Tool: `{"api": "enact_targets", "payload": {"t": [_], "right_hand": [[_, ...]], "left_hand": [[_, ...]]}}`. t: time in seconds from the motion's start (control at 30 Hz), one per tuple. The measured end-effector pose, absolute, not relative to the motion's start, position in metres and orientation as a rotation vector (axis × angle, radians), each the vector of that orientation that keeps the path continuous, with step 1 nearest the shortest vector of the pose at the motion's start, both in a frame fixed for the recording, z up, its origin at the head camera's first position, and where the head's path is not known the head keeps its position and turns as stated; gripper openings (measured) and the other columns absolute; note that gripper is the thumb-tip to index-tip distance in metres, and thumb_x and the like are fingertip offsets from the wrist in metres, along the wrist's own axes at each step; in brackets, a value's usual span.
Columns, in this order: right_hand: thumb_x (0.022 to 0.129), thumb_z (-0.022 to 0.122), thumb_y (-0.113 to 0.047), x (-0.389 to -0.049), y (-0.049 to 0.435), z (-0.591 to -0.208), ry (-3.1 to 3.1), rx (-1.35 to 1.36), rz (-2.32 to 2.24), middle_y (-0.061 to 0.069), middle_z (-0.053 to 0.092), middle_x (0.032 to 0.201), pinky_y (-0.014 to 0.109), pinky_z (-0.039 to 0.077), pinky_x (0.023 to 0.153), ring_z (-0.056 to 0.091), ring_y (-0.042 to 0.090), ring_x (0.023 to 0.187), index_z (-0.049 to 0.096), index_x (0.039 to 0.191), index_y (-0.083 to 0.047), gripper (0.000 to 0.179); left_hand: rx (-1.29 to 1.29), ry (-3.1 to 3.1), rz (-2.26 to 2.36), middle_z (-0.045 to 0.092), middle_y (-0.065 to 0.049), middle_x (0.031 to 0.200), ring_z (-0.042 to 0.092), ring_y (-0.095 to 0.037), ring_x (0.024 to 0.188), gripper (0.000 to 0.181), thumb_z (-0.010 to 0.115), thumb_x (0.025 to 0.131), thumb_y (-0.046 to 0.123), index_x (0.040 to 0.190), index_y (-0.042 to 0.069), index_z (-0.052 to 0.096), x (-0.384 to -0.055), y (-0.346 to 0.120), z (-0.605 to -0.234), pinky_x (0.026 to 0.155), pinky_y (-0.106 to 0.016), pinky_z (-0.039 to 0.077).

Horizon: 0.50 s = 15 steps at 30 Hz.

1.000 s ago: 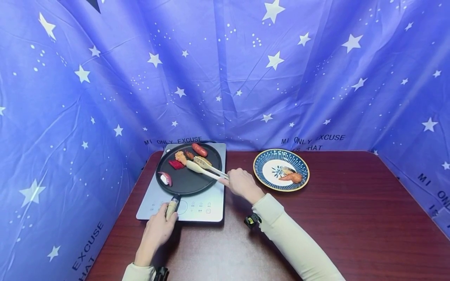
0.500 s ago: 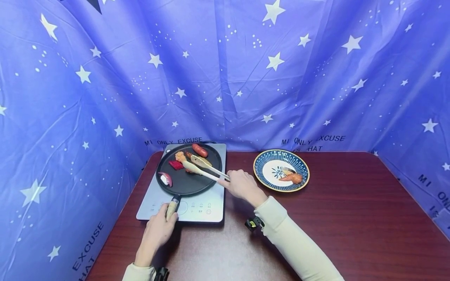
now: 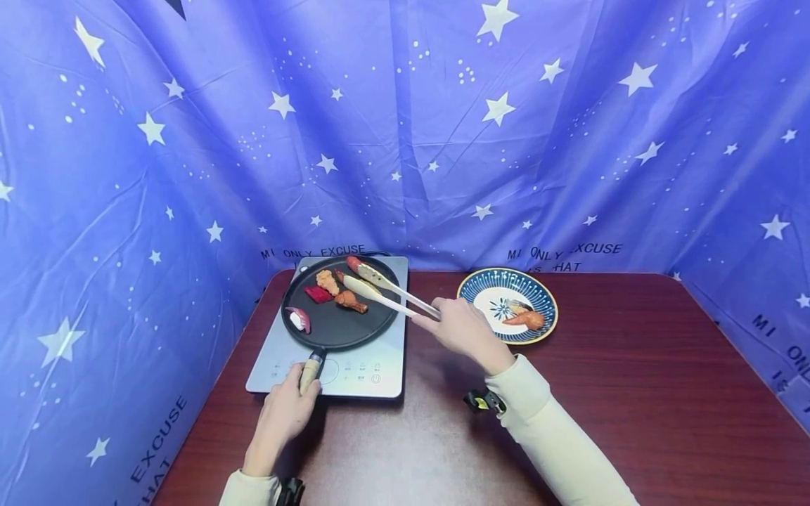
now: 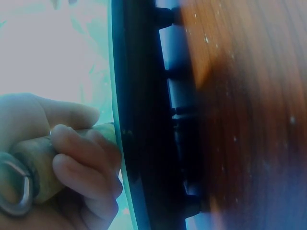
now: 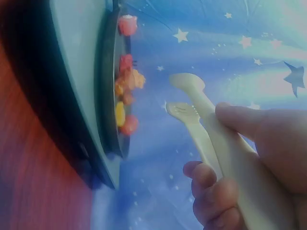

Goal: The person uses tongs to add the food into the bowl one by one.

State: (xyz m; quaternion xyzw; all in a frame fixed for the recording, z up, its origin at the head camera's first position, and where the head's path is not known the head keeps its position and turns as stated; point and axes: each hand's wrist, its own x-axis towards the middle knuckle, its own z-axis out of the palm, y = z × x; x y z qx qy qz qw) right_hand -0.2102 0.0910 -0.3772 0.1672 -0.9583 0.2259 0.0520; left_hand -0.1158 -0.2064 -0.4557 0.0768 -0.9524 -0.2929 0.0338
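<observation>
My left hand point(image 3: 287, 407) grips the wooden handle point(image 3: 309, 374) of a round black frying pan point(image 3: 329, 329) on the cooktop. The left wrist view shows the fingers wrapped round this handle point(image 4: 42, 165). My right hand point(image 3: 465, 327) holds pale kitchen tongs point(image 3: 362, 288) over the pan. Their tips stand apart with nothing between them in the right wrist view, raised off the food. In the pan lie a drumstick point(image 3: 350, 301), a breaded nugget point(image 3: 327, 282), a dark red piece point(image 3: 318, 294) and a purple-and-white piece point(image 3: 299, 320). The tongs partly hide a sausage point(image 3: 352, 262) and a yellow piece.
The flat silver induction cooktop point(image 3: 363, 386) sits at the left of the dark red wooden table point(image 3: 633, 379). Right of it stands a blue-patterned plate point(image 3: 545, 295) bearing a browned piece of food point(image 3: 530, 321). A blue star-printed curtain point(image 3: 443, 197) hangs behind the table.
My right hand has moved to the right and the tongs have spread and lifted off the food. The drumstick, covered by them before, now shows. My left hand stays on the handle.
</observation>
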Motion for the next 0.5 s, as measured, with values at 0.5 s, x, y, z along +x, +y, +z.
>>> {"api": "enact_targets", "payload": {"t": [0.5], "right_hand": [[0.084,0.062,-0.052,-0.209,0.162,-0.381,-2.904,0.371,0.663,-0.004,0.044,0.055,0.034,0.033,0.046,0.045,0.017,0.052,0.052,0.068,-0.017,0.04]], "left_hand": [[0.223,-2.922,-0.901,0.049,-0.004,0.065,0.049,-0.022,0.058,0.036,0.056,0.09,0.028,0.122,0.013,0.052,-0.117,-0.208,-0.459,0.051,-0.037,0.037]]}}
